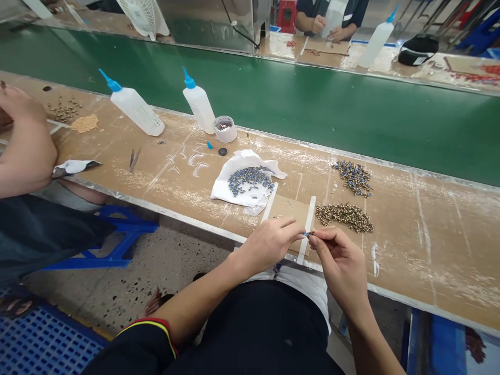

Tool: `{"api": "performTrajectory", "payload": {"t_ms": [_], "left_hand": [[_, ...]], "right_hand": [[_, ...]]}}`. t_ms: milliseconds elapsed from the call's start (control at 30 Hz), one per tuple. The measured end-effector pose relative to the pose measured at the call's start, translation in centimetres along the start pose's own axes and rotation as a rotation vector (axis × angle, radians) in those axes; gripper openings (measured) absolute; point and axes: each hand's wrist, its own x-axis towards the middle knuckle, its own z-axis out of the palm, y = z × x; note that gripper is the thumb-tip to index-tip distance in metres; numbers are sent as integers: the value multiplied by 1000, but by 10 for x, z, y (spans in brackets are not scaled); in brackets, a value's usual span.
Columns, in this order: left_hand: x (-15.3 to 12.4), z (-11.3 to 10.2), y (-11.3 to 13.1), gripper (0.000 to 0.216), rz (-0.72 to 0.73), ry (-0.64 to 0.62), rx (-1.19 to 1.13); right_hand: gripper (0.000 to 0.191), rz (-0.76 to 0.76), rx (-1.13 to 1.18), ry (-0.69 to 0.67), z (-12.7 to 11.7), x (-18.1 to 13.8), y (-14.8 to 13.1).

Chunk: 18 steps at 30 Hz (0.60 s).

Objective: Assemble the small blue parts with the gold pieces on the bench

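My left hand [269,239] and my right hand [339,260] meet at the table's near edge, fingertips almost touching. Pinched in the left fingers is a small blue piece [305,234]. The right thumb and finger close on a tiny brass-coloured piece [310,234] against it; whether the two are joined is too small to tell. Beneath the hands lies a cardboard sheet [291,211] edged with white strips. Behind the right hand is a heap of brass-coloured pieces [346,217], and beyond it a pile of mixed blue-and-brass pieces [352,178]. Small blue pieces [250,180] lie on white paper [222,190].
Two white bottles with blue nozzles [136,110] [200,108] stand beside a tape roll [225,130]. Tweezers [134,160] lie to the left. A green conveyor belt [312,109] runs behind the table. A co-worker's arm [27,140] is at left; another person's hands [328,28] are across.
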Motion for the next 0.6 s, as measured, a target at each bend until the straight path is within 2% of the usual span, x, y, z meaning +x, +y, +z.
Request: {"api": "performTrajectory", "payload": {"t_ms": [233, 433, 600], "left_hand": [[1, -1, 2, 24, 23, 24, -25], [-3, -1, 5, 25, 9, -54, -20], [-2, -3, 7, 25, 10, -44, -9]], "right_hand": [[8, 118, 155, -47, -6, 1, -1], [6, 104, 210, -121, -9, 0, -1], [7, 116, 183, -157, -12, 0, -3]]}}
